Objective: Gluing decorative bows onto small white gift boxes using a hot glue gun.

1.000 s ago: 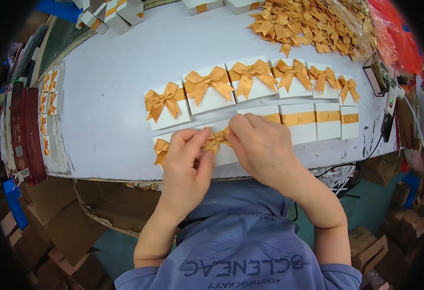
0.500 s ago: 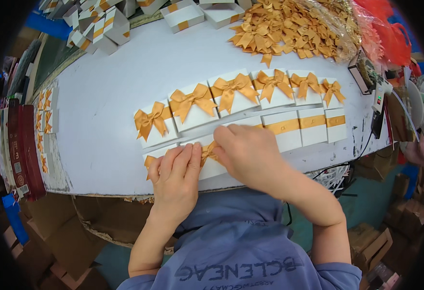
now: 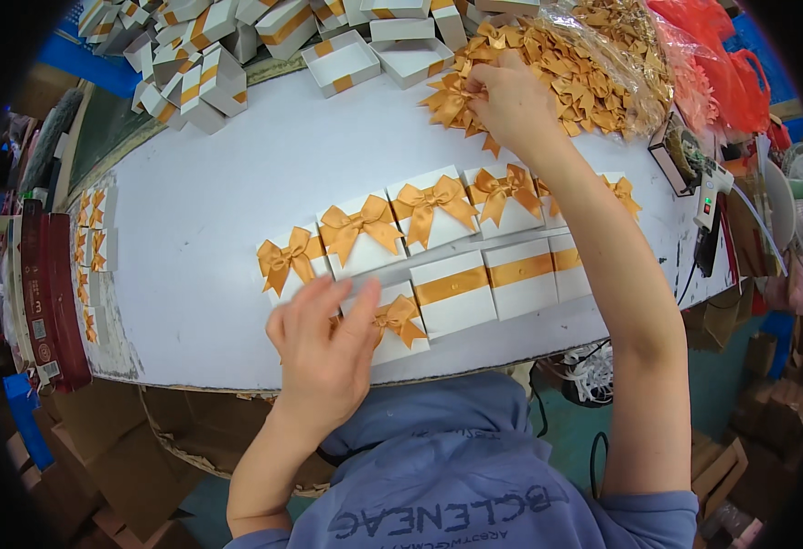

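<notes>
My left hand (image 3: 323, 352) hovers over the left end of the front row, fingers apart and holding nothing. Partly behind its fingers is a white gift box with a gold ribbon bow (image 3: 399, 318) on its band. To the right, front-row boxes carry only a flat gold band, such as this white box (image 3: 456, 316). Behind them runs a row of white boxes topped with gold bows (image 3: 435, 203). My right hand (image 3: 518, 105) is at the left edge of a heap of gold ribbon bows (image 3: 584, 87), its fingers curled in a pinch on a bow there.
White boxes with gold bands (image 3: 214, 87) pile up at the far left, beside open box trays (image 3: 342, 64). Finished bowed boxes (image 3: 97, 249) line the table's left edge. Clear plastic and a red bag (image 3: 744, 87) lie far right, near a power strip (image 3: 712, 192).
My right hand has left the front row and reached up to the bow heap. My left hand has lifted off the bowed box, its fingers spreading.
</notes>
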